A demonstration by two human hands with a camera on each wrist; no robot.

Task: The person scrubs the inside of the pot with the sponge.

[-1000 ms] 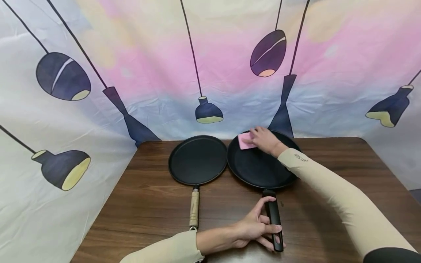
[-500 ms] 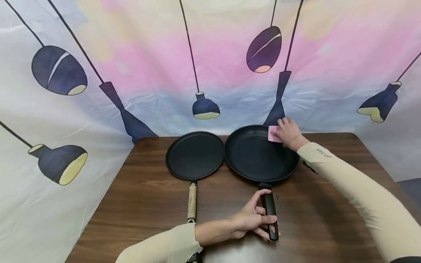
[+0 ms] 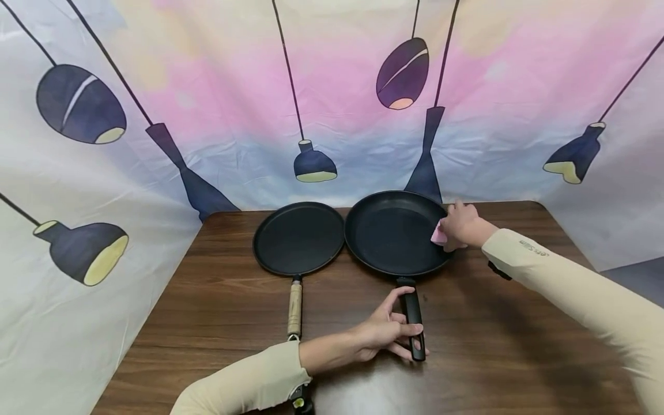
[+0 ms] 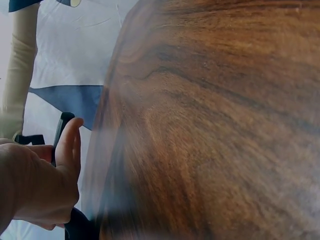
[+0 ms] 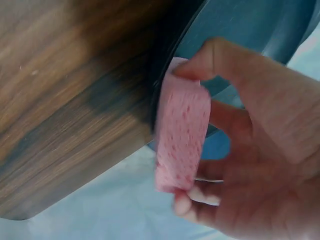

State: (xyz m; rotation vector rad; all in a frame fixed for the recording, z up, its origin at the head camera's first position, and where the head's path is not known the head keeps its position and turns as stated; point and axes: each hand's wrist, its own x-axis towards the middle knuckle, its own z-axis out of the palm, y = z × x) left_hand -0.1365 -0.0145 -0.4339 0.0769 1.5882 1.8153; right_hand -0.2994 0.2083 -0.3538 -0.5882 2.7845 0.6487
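A black frying pan (image 3: pixel 394 236) lies at the back of the table, its black handle (image 3: pixel 413 317) toward me. My left hand (image 3: pixel 386 331) grips that handle, thumb on the near side and fingers passing beneath; the left wrist view shows the same hand (image 4: pixel 45 180) around it. At the pan's right rim, my right hand (image 3: pixel 463 225) pinches a pink sponge (image 3: pixel 438 235). Up close in the right wrist view, the porous sponge (image 5: pixel 182 130) sits between thumb and fingertips of the right hand (image 5: pixel 270 140), against the pan's edge (image 5: pixel 185 35).
To the left, rim to rim with the frying pan, lies a flat black griddle pan (image 3: pixel 299 237) with a pale wooden handle (image 3: pixel 294 308). Both rest on a brown wooden table (image 3: pixel 207 323). A cloth backdrop (image 3: pixel 233 115) printed with lamps hangs right behind the table's far edge.
My right hand has carried the sponge from the pan's far left, along its back, round to the right rim. My left hand keeps its grip on the handle. The whole view has shifted slightly.
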